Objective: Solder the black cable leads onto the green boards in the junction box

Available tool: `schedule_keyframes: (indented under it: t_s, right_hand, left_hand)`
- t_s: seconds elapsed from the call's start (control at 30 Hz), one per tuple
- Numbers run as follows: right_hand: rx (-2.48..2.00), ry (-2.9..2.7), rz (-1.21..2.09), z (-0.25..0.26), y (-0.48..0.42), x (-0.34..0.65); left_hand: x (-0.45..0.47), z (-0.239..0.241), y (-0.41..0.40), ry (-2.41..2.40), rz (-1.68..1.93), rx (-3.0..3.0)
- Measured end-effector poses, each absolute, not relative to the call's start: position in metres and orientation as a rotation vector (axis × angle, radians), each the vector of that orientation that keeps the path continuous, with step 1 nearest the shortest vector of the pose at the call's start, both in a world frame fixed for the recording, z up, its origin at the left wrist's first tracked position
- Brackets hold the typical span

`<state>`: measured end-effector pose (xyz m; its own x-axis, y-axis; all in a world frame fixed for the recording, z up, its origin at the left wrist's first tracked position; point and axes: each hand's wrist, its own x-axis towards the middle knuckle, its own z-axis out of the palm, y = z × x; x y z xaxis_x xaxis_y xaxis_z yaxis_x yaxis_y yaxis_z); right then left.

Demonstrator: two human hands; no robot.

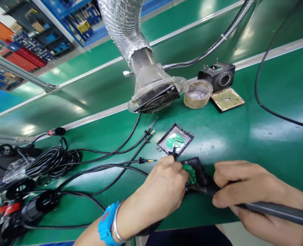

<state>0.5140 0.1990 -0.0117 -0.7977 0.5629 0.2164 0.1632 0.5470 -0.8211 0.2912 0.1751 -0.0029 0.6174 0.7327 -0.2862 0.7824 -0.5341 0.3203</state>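
From where I stand, the right hand (246,186) is wrapped on the handle of a dark tool (276,211), inclined, probably so its front end can reach the near black case (198,164). This case lies on the tabletop (225,136), its green board (191,173) exposed between both hands. The left hand (165,181) has its fingers curled over the case, perhaps for steadying; what they pinch, I cannot tell. Above hangs a fan hood (153,77), maybe for taking away fumes. Black cables (43,160) lie at left, seemingly within easy reach.
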Motion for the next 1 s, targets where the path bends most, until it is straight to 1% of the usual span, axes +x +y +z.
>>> schedule_keyframes:
  t_s: [0.6, 0.93, 1.0]
  right_hand:
    - [-0.547, -2.350, 1.122, -0.005, 0.209, 0.511]
    - [-0.567, -2.148, 1.186, -0.015, 0.200, 0.534]
    - [-0.625, -2.139, 1.124, -0.017, 0.193, 0.541]
  left_hand:
    - [0.291, -0.003, 0.175, 1.168, -0.139, 2.466]
    - [0.292, -0.003, 0.174, 1.170, -0.147, 2.489]
    - [0.292, -0.003, 0.174, 1.175, -0.145, 2.478]
